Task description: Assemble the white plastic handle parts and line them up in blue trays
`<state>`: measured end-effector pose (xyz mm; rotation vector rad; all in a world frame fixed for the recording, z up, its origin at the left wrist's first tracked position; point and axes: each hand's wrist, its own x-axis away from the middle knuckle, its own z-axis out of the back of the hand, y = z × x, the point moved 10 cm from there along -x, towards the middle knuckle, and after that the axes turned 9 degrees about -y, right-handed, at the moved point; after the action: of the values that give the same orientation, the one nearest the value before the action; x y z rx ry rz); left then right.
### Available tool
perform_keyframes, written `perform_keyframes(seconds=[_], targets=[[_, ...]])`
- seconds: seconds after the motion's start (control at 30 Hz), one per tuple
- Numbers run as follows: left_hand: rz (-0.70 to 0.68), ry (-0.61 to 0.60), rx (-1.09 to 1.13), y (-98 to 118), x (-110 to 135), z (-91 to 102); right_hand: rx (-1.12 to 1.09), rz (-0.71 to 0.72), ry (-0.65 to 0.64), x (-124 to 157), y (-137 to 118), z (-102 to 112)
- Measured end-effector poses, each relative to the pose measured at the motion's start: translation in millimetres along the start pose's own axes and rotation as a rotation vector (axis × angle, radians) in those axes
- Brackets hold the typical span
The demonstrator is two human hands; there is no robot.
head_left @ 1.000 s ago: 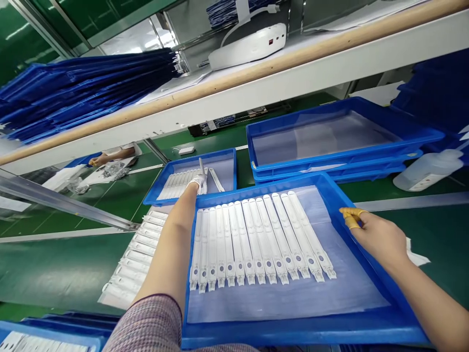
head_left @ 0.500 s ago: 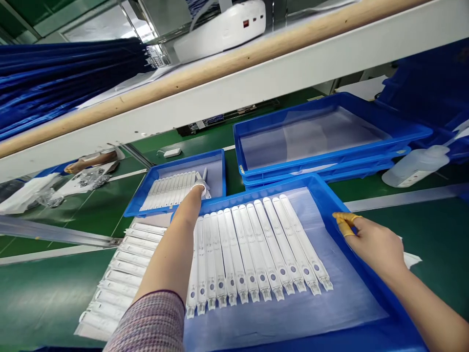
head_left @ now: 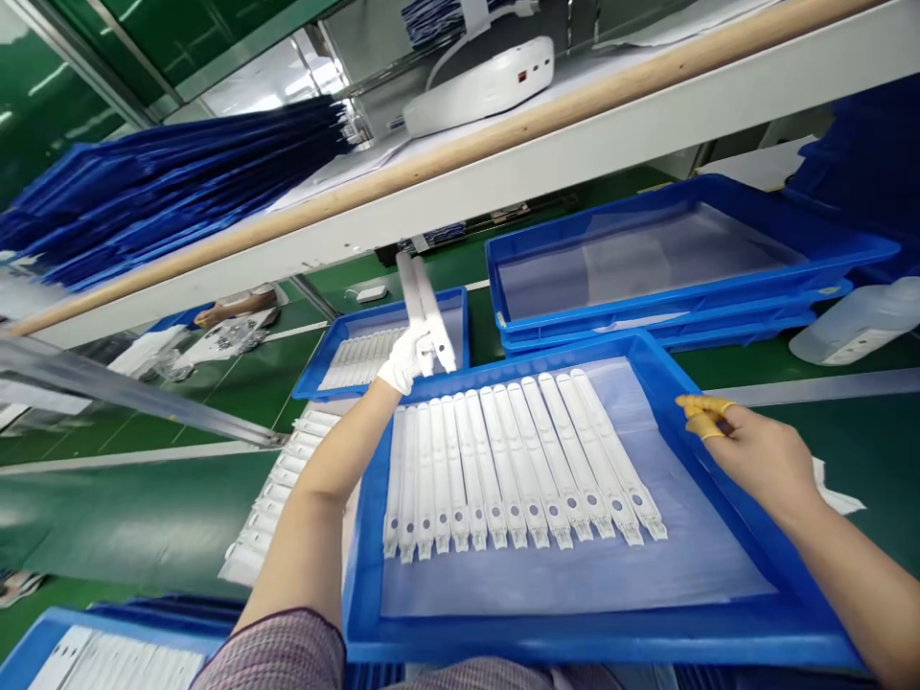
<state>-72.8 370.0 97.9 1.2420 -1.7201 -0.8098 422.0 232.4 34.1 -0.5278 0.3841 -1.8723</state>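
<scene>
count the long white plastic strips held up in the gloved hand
2. Both long white plastic strips are pinched in the gloved left hand, side by side, above the small blue plastic tray; another could hide behind.

No legible text anywhere.

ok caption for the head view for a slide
Gloved left hand holds two white strips above the small tray; right hand holds the rim of the big tray.
</scene>
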Motion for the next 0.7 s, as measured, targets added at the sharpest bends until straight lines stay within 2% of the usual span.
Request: perform_keyframes(seconds=[0.07, 0.13, 0.17, 0.27, 0.37, 0.43, 0.57, 0.63, 0.7], targets=[[0.044, -0.069, -0.003, -20, 37, -14.6, -0.258, 0.089, 0.024, 6, -16, 2], [0.090, -0.164, -0.026, -46, 76, -34.7, -0.500, 0.239, -0.051, 23, -50, -5], [0.105, -0.239, -0.051, -58, 94, -48.4, -0.605, 0.311, -0.133, 35, -72, -14], [0.087, -0.426, -0.167, -84, 138, -85.7, -0.893, 0.464, -0.553, 85, -142, -57], [0.042, -0.441, -0.284, -96, 159, -101.4, -1.045, 0.586, -0.870, 139, -191, -89], [-0.007, -0.441, -0.339, -98, 166, -107.8, -1.116, 0.628, -0.923, 162, -203, -99], [-0.058, -0.502, -0.359, -107, 178, -123.0, -1.240, 0.684, -0.940, 192, -203, -105], [-0.051, -0.533, -0.362, -112, 183, -128.9, -1.263, 0.693, -0.931, 199, -199, -104], [-0.058, -0.502, -0.356, -113, 184, -126.4, -1.253, 0.671, -0.876, 193, -188, -100]])
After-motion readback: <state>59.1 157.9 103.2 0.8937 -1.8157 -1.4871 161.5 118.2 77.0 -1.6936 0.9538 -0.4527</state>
